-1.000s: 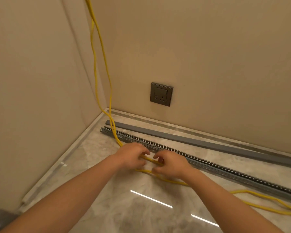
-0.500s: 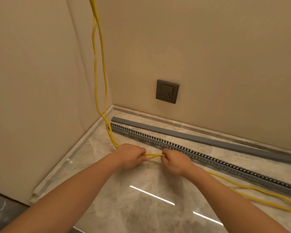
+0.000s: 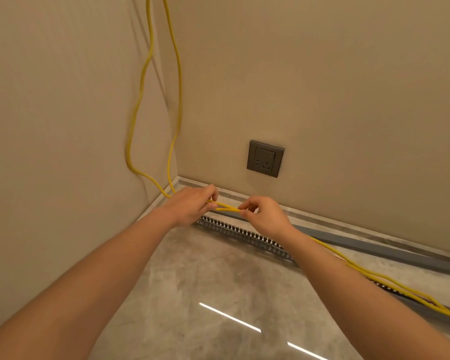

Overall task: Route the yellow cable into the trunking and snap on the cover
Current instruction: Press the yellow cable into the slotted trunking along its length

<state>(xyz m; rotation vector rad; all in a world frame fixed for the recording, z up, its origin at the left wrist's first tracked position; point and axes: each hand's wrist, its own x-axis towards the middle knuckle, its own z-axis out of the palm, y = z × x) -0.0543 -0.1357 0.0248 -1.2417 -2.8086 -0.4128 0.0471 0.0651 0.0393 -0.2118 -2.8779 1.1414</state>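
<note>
Two strands of yellow cable [image 3: 225, 207] stretch between my hands, raised above the floor near the room corner. My left hand [image 3: 192, 203] pinches them on the left and my right hand [image 3: 264, 215] pinches them on the right. From the left hand the cable climbs the corner in two loops; from the right hand it trails down to the right across the floor. The grey slotted trunking [image 3: 244, 233] lies open on the floor under my hands. Its flat grey cover [image 3: 361, 246] lies behind it along the wall.
A dark wall socket [image 3: 265, 158] sits low on the back wall above the trunking. A pale skirting strip [image 3: 322, 220] runs along the wall base. The floor is glossy grey marble with light reflections [image 3: 230, 318].
Both hands have lifted the cable off the floor and carried it back toward the wall, over the trunking. The hanging loops have swung left along the corner.
</note>
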